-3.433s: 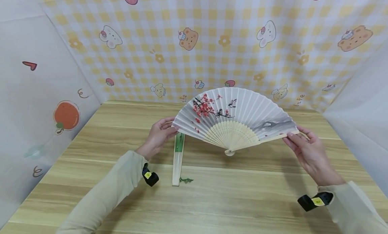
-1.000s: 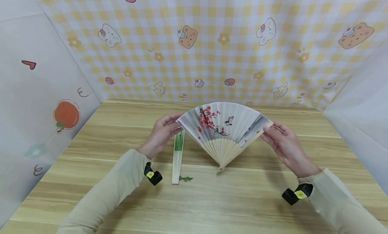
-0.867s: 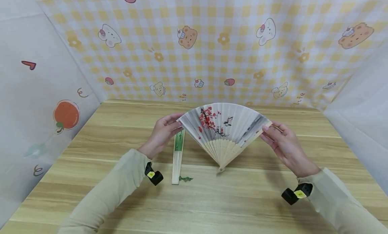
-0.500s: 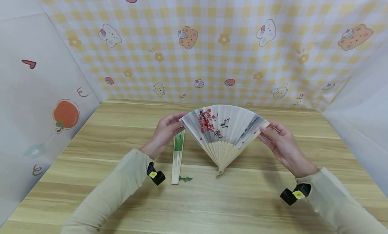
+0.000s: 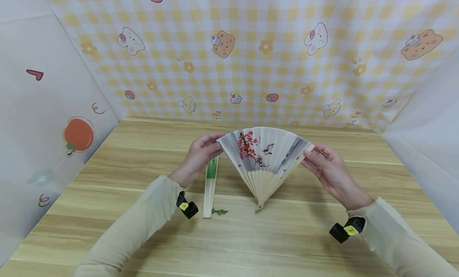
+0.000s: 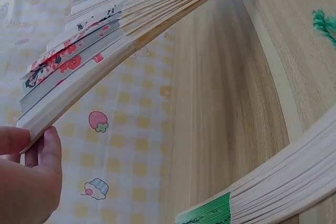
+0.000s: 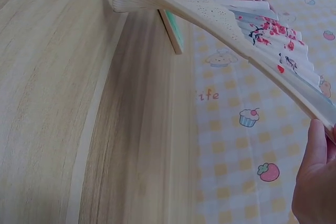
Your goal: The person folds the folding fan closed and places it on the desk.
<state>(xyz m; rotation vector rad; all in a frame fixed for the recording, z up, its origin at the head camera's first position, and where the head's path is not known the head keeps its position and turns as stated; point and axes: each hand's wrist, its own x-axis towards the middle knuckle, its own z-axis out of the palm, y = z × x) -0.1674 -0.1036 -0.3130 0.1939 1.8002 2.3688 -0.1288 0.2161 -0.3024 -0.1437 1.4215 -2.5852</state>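
A folding fan [image 5: 267,153], white and grey with red blossoms and birds, is partly spread above the table in the head view, its wooden pivot end pointing down toward me. My left hand [image 5: 199,155] pinches the fan's left outer rib near the top corner. At the opposite corner, my right hand [image 5: 331,171] pinches the right outer rib between thumb and fingers. Below my left hand lies a folded green fan [image 5: 210,189] with pale ribs and a green tassel [image 5: 220,211]. In the left wrist view, the thumb and fingers [image 6: 50,153] grip the rib's tip.
The wood-grain table [image 5: 272,245] extends under both arms. A yellow checked cloth [image 5: 265,69] with cartoon prints hangs behind it. White cloth walls [image 5: 39,109] stand at the sides. A small black camera is strapped to each wrist.
Both hands have come closer together, the right one moving left the most. The flowered fan has narrowed from a wide spread and sits lower. The green fan has stayed put.
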